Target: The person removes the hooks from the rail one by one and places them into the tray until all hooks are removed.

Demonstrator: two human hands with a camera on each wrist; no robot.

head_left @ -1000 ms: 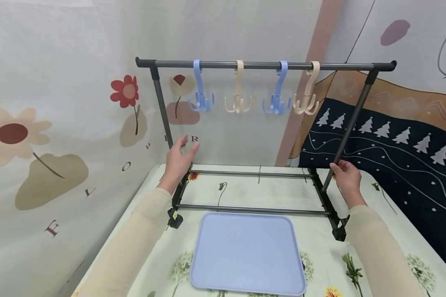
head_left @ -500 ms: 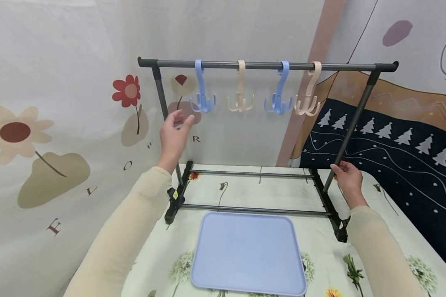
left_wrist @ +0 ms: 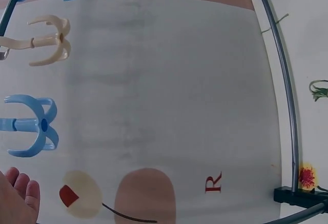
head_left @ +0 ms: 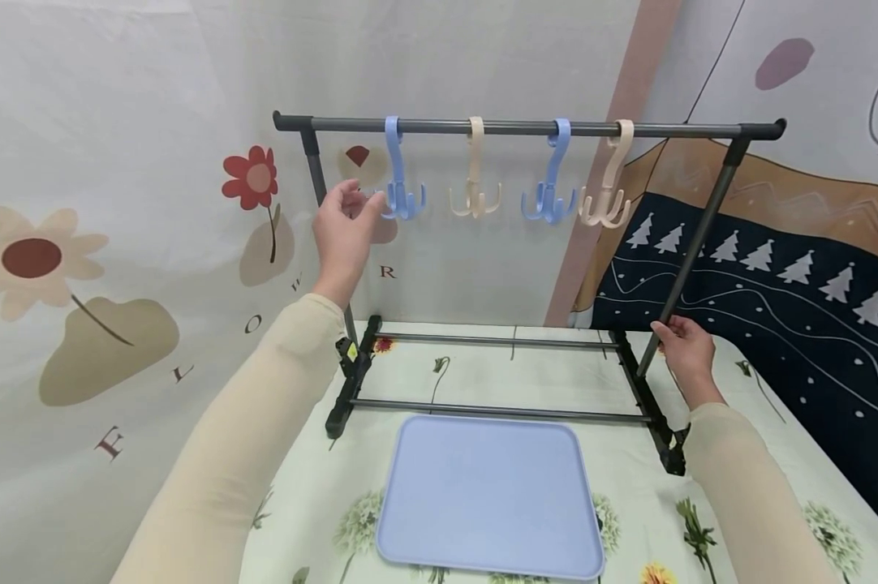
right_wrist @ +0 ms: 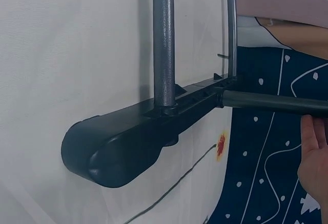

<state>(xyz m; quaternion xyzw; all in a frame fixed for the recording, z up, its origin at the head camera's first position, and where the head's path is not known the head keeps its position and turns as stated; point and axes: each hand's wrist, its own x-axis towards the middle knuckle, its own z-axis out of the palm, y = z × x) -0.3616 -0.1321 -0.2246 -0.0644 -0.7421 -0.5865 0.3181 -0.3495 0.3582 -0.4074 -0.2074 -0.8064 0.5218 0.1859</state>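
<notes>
A dark metal rack (head_left: pixel 424 126) stands on the table, with two blue and two beige four-prong hooks hanging from its top bar. My left hand (head_left: pixel 346 235) is raised beside the leftmost blue hook (head_left: pixel 404 199), fingers loosely bent and holding nothing. In the left wrist view a small gap shows between the fingers (left_wrist: pixel 31 196) and that blue hook (left_wrist: pixel 38 125). My right hand (head_left: pixel 687 357) pinches the lower part of the rack's right upright (head_left: pixel 695 243). The beige hook (head_left: pixel 475 178), second blue hook (head_left: pixel 553 182) and far beige hook (head_left: pixel 613 182) hang to the right.
A blue rectangular tray (head_left: pixel 490 495) lies on the flowered tablecloth (head_left: pixel 643 519) in front of the rack. Two lower crossbars (head_left: pixel 497 412) join the rack's black feet (head_left: pixel 654 405). Printed cloth (head_left: pixel 154 162) hangs behind and to the left.
My left hand has risen along the left upright to the height of the leftmost blue hook's prongs. The right hand keeps its hold on the right upright.
</notes>
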